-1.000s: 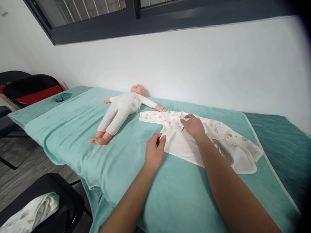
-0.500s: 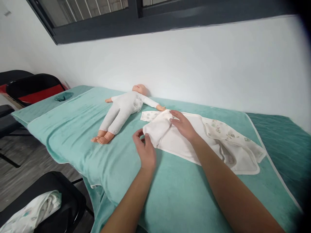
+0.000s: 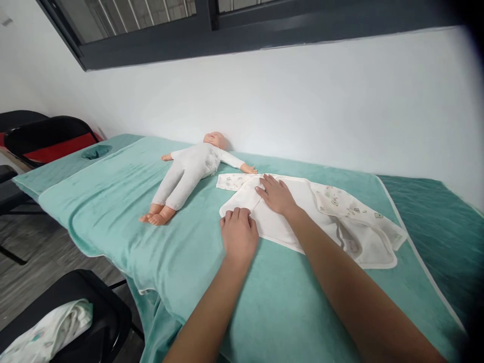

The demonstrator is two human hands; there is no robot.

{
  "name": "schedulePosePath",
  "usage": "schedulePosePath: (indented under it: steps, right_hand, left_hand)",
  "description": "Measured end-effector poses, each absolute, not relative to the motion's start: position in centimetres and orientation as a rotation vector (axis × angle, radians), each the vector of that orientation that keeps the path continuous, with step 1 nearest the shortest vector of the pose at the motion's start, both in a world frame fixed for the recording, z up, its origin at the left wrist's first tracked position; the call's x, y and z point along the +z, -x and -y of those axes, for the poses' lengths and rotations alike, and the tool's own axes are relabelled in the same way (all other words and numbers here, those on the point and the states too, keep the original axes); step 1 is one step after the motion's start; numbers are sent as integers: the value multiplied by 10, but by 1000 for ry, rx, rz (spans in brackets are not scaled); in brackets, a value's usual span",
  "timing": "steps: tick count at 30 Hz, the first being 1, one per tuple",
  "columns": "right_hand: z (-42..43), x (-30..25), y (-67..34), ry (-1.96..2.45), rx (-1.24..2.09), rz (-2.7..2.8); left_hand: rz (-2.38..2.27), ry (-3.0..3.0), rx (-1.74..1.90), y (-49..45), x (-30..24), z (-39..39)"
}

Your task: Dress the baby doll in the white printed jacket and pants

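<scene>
I saw the person's left forearm (image 3: pixel 215 302) and right forearm (image 3: pixel 340 282) through the head camera, both bare right down to the near edge of my view. Each was slim and smooth in outline, widening gradually from a narrow wrist toward the near side. The left hand (image 3: pixel 239 234) was bare too, with a broad, gently rounded back; the right hand (image 3: pixel 279 195) was equally bare, its fingers (image 3: pixel 269 182) slender. The fingernails were too small for me to make out.
</scene>
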State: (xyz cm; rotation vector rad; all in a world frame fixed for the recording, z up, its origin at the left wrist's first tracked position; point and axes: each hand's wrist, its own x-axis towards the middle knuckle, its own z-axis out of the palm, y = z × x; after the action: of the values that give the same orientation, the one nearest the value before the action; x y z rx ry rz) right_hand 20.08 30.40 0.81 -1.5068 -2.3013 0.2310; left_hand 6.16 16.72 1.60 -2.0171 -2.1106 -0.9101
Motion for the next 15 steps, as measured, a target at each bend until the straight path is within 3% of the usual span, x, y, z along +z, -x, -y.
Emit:
schedulePosePath:
  steps: [10,15]
  right_hand:
    - [-275,15,-198,1615,207,2392]
    - [-212,19,-221,1332,347,2514]
  left_hand:
    - [2058,1998,-785,-62,19,-163]
    - [1944,2077,-816,-62,24,-157]
